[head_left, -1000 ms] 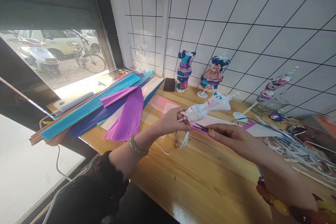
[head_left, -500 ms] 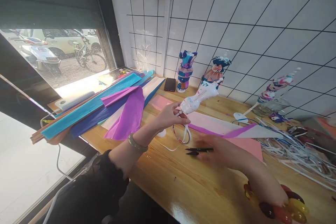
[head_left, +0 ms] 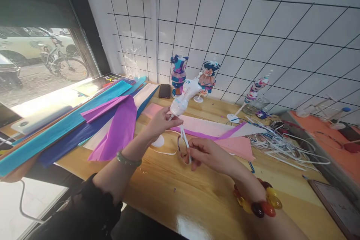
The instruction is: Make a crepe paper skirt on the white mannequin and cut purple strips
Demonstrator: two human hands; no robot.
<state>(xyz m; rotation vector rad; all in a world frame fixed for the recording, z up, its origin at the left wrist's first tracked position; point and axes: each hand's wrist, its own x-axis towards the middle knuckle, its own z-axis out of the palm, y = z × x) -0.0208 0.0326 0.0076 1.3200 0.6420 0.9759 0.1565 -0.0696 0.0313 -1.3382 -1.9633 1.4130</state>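
Observation:
My left hand (head_left: 161,123) grips a small white mannequin (head_left: 185,93) by the rod below its torso. The mannequin leans to the right and bears patches of blue and pink; its round white base (head_left: 158,141) shows beneath my wrist. From near my left fingers hangs a narrow ring-shaped roll of white tape (head_left: 180,149), with a strip running up from it. My right hand (head_left: 206,155) is closed on the roll's right side. Behind the hands lie a white paper sheet with a purple edge (head_left: 208,125) and a pink sheet (head_left: 236,147).
Crepe paper sheets, purple (head_left: 119,127) and turquoise (head_left: 84,110), lie at left. A phone (head_left: 164,91) and dressed mannequins (head_left: 179,75) are near the wall. Tangled white strips (head_left: 281,146) and an orange-topped box (head_left: 332,135) are at right, with a glass jar (head_left: 255,105) behind.
My right hand has moved from the scissors to the tape roll; the scissors no longer show. The mannequin has tilted more upright. The view has turned right, bringing the orange-topped box in.

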